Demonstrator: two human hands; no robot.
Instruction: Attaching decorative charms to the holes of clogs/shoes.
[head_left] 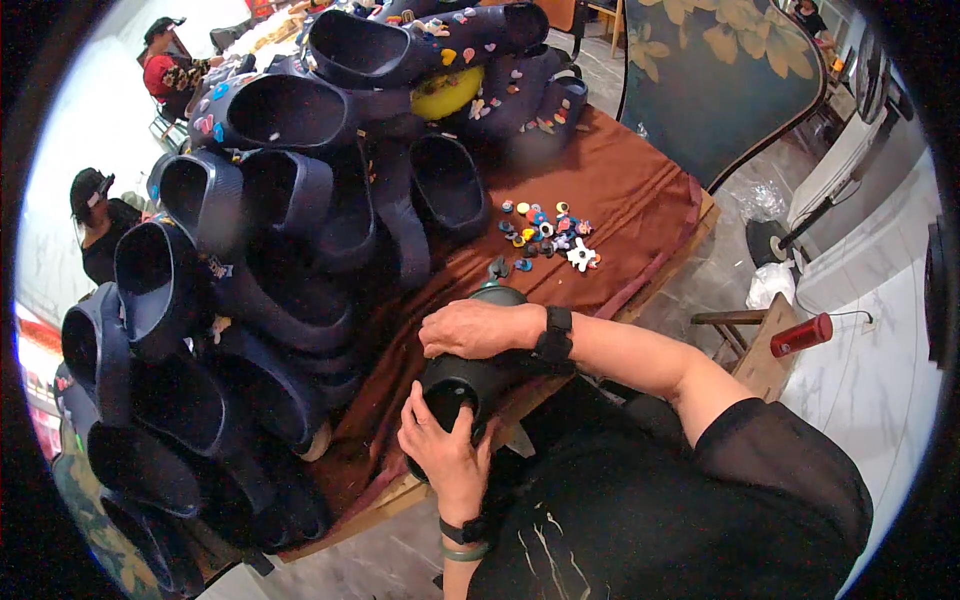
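While the left hand is clamped on the dark clog's rim, the right hand lies across its upper; that hand's closure cannot be determined. The clog is at the near table edge, colourful charms beyond, stacked clogs leftward.

Brown cloth is covering a wooden table. Beyond it, a dark panel is showing golden leaves. On the right, a red cylinder is resting on a wooden bench, while a white bag is lying nearby and crumpled clear plastic is lying farther back. Two people in dark headwear, one wearing red, the other black, are appearing at left.
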